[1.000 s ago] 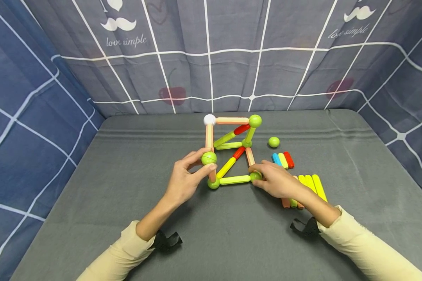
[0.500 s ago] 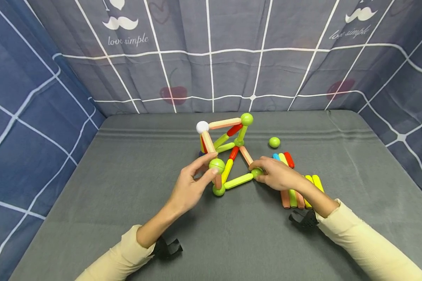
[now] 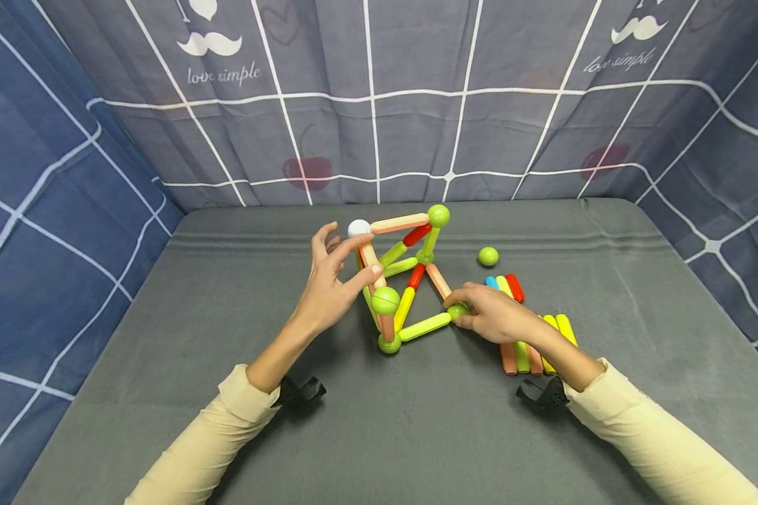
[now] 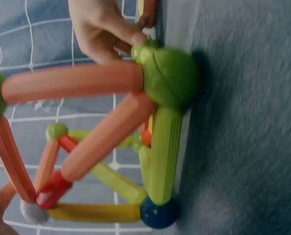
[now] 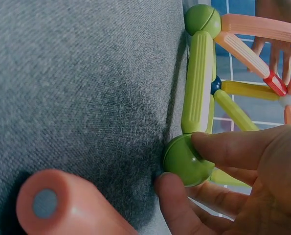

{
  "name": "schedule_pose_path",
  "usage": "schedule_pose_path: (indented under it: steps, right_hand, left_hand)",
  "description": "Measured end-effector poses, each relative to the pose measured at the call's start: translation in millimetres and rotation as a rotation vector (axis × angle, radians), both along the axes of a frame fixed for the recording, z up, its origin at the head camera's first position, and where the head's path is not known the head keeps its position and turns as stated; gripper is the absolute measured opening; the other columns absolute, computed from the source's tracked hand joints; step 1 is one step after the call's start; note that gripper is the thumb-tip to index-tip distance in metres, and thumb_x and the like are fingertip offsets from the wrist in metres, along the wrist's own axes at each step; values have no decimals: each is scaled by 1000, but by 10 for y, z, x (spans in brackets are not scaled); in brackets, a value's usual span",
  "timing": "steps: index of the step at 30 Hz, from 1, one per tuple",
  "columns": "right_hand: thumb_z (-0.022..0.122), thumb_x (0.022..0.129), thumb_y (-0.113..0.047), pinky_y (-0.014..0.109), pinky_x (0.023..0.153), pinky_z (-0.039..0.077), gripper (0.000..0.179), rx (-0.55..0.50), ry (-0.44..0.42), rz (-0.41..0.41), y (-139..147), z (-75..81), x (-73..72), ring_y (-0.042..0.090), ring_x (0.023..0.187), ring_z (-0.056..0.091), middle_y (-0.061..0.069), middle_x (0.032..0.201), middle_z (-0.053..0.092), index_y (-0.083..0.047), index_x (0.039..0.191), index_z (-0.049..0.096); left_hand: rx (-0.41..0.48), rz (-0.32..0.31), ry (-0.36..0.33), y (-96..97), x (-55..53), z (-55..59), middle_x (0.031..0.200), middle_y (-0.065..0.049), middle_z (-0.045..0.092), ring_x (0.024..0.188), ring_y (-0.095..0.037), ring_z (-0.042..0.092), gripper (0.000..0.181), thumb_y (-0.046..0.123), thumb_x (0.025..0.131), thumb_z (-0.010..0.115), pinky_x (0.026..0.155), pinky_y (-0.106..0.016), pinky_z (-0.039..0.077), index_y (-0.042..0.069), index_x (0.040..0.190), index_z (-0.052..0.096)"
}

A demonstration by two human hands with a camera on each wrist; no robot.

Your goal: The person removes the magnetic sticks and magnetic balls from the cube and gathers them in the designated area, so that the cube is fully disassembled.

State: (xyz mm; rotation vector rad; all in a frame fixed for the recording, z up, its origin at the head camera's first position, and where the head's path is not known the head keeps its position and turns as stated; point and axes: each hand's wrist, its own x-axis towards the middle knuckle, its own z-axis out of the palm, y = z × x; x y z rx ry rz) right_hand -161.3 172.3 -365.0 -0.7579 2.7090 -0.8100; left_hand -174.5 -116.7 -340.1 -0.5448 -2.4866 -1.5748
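Note:
A frame of magnetic rods and balls stands on the grey cloth. My right hand point(image 3: 495, 313) pinches its front right green ball point(image 5: 187, 159) between thumb and finger. Around the upper left side my left hand point(image 3: 335, 280) has its fingers spread, thumb and forefinger close to the orange rod point(image 3: 374, 266) that runs from the white ball point(image 3: 358, 229) to the upper front green ball point(image 3: 385, 301). Below that ball, a short orange rod point(image 3: 387, 327) leads down to the lower front green ball point(image 3: 389, 343). A dark blue ball point(image 4: 159, 212) forms another bottom corner.
A loose green ball point(image 3: 488, 257) lies right of the frame. Short rods, including a red one point(image 3: 514, 287), lie behind my right hand. Several longer rods, among them a yellow one point(image 3: 566, 330), lie partly under my right forearm. A checked curtain point(image 3: 417, 133) hangs behind.
The frame has turned and its back has shifted left. My left hand has let go of the upper front green ball and moved up and left. My right hand still holds its ball.

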Motion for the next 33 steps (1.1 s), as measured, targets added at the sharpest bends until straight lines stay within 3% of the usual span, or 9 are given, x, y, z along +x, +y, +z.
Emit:
schedule_pose_path:
  steps: [4,9,12,16,19,24,28,33]
  right_hand:
    - [68,89,-2,38,79,46,25,-4,5,3,1,-3,-2,20,90,56,5,106,63,-5,114,70]
    - [67,90,-2,43,86,47,27,-23,-12,-9,12,-23,-15,24,100,58,8,113,65,-4,117,68]
    - [65,90,1,41,76,53,30,-68,-74,-41,28,-29,-18,23,87,63,12,111,64,-2,120,66]
    - [63,89,6,34,54,53,30,-140,-146,-86,50,-36,-40,19,55,61,18,107,62,1,119,64]
    - [63,88,8,32,53,53,30,-167,-144,-103,58,-46,-84,19,51,61,24,113,61,3,118,64]
    - [61,91,8,33,57,54,30,-184,-165,-134,61,-38,-181,21,55,63,27,119,59,3,120,64]
    - [58,91,10,36,59,56,31,-219,-222,-163,45,-13,-281,22,60,64,27,120,57,4,121,64]
    - [55,92,12,37,61,57,32,-258,-251,-154,13,-15,-404,23,68,65,28,123,55,7,123,62]
  left_hand:
    - [33,-68,-38,-34,-109,-7,159,-9,15,144,-30,19,52,28,94,65,107,-62,28,15,143,53]
    - [131,-158,-65,-77,-175,-35,151,-10,34,138,-30,36,50,20,95,64,106,-58,33,11,143,51]
    - [136,-169,-75,-101,-154,-40,144,-10,40,133,-31,44,52,20,94,64,104,-54,38,12,143,50]
    - [113,-159,-89,-123,-94,-17,139,-11,43,128,-29,47,60,19,94,66,100,-51,43,16,149,43]
    - [111,-134,-93,-143,-59,1,133,-12,48,123,-30,51,59,17,94,67,94,-48,47,16,148,43]
    - [149,-100,-92,-212,-23,33,117,-14,59,106,-32,61,38,14,97,63,85,-39,51,5,134,55]
    - [167,-157,-138,-283,17,66,112,-15,61,97,-31,63,30,13,97,64,81,-37,56,4,126,59]
    - [61,-285,-159,-353,95,107,123,-9,61,104,-28,62,30,14,98,63,83,-44,53,9,128,61]
